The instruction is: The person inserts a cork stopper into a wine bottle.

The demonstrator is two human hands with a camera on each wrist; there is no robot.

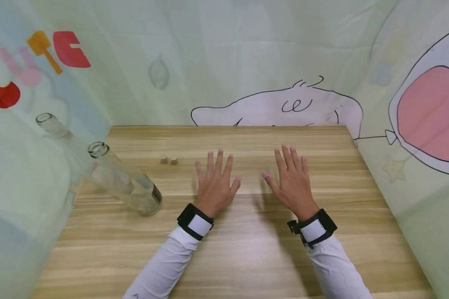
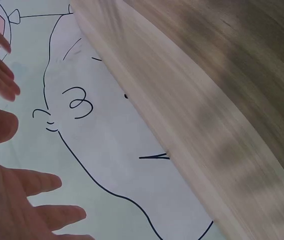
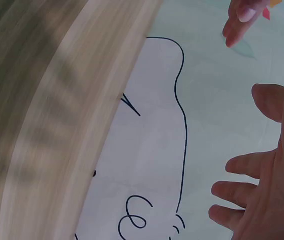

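Observation:
My left hand (image 1: 216,179) lies flat, palm down, over the middle of the wooden table (image 1: 247,257), fingers spread and holding nothing. My right hand (image 1: 291,176) is beside it, also flat with straight fingers and empty. In the left wrist view the left hand's fingers (image 2: 29,182) are stretched out. The right wrist view shows the right hand's fingers (image 3: 242,192) spread. A clear glass bottle (image 1: 124,181) stands at the table's left, and a second bottle (image 1: 57,128) is behind it. Two small corks (image 1: 169,160) lie beyond the left hand.
Printed cloth walls (image 1: 247,62) with cartoon drawings close in the table at the back and on both sides. The bottles stand close to the left cloth wall.

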